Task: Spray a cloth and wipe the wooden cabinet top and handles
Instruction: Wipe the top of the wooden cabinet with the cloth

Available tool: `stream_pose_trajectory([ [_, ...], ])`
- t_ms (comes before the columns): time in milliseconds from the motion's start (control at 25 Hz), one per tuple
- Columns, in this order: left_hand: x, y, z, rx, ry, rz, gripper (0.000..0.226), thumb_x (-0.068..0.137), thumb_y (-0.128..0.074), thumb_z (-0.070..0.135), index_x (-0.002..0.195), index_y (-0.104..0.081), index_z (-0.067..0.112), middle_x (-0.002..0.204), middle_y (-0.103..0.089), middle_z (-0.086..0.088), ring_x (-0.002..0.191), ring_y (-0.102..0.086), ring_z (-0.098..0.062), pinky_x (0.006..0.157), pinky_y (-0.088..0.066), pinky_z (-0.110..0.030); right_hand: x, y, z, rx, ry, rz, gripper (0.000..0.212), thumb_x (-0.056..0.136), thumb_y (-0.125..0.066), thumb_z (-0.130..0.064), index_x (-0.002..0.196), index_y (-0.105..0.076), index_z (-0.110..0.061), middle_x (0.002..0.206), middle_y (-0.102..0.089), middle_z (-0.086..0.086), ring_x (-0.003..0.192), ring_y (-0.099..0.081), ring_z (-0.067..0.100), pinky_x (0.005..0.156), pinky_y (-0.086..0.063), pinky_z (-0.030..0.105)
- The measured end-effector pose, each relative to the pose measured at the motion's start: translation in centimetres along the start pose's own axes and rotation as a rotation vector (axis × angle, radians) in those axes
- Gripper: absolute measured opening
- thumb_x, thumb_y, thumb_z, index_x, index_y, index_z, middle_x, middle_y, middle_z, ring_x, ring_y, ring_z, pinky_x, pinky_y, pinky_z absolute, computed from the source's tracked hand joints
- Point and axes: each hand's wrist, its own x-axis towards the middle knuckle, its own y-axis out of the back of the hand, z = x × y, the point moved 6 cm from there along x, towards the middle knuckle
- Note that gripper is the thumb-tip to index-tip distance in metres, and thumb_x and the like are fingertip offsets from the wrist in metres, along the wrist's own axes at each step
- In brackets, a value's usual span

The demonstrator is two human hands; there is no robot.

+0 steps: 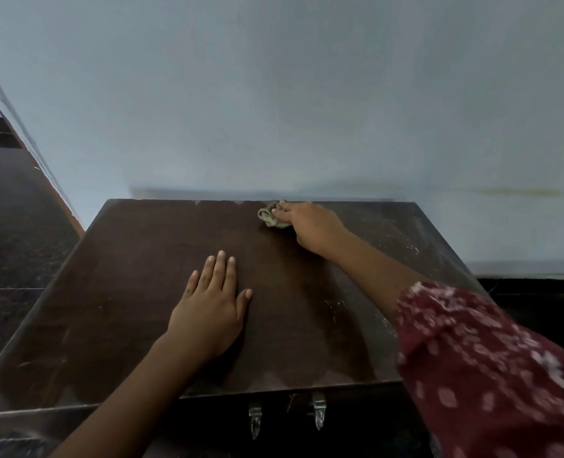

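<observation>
A dark brown wooden cabinet top (135,292) fills the lower middle of the head view. My right hand (310,228) presses a crumpled beige cloth (269,216) onto the top at its far edge, close to the wall. My left hand (211,309) lies flat on the wood nearer to me, fingers spread and holding nothing. Two small metal handles (318,413) hang on the cabinet front below the near edge. Pale dusty specks show on the right part of the top. No spray bottle is in view.
A pale blue wall (274,94) rises directly behind the cabinet. Dark speckled floor (13,226) lies to the left, and a dark floor strip (538,299) to the right. My red patterned sleeve (492,365) covers the lower right.
</observation>
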Motion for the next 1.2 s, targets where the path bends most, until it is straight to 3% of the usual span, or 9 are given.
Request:
stream_pose_trajectory([
  [280,-0.1,0.0,0.0,0.008,0.009,-0.034,0.063,0.097,-0.009,0.046,0.146,0.017,0.015,0.156,0.022,-0.004,0.143,0.02,-0.015,0.116,0.01,-0.032,1.5,0.6,1.3,-0.056,-0.141,0.066,0.041,0.092,-0.041,-0.004,0.13,-0.049,-0.014,0.132,-0.053,0.013,0.115,-0.053,0.033,0.087,-0.047,0.042],
  [720,-0.8,0.7,0.8,-0.025,-0.036,0.066,0.063,0.098,-0.015,0.043,0.148,0.005,0.01,0.159,0.01,-0.006,0.146,0.012,-0.017,0.118,0.005,-0.034,-12.5,0.0,-1.5,0.056,-0.157,0.026,0.054,0.089,-0.043,0.0,0.139,-0.038,-0.018,0.148,-0.038,0.006,0.126,-0.046,0.033,0.096,-0.046,0.045],
  [960,-1.3,0.2,3.7,-0.06,-0.12,0.039,0.064,0.098,-0.017,0.044,0.149,0.001,0.01,0.16,0.007,-0.005,0.147,0.009,-0.016,0.118,0.004,-0.035,-21.0,-0.9,-3.0,0.125,-0.062,-0.026,0.07,0.087,-0.041,0.005,0.146,-0.021,-0.029,0.158,-0.017,-0.005,0.143,-0.023,0.017,0.108,-0.035,0.034],
  [1200,-1.2,0.0,5.8,-0.065,-0.168,0.048,0.064,0.098,-0.018,0.044,0.149,0.0,0.011,0.16,0.005,-0.005,0.147,0.008,-0.016,0.119,0.004,-0.035,-25.4,-1.1,-1.5,0.11,-0.018,-0.076,0.067,0.091,-0.032,0.001,0.146,-0.016,-0.033,0.159,-0.009,-0.01,0.145,-0.014,0.009,0.11,-0.031,0.026],
])
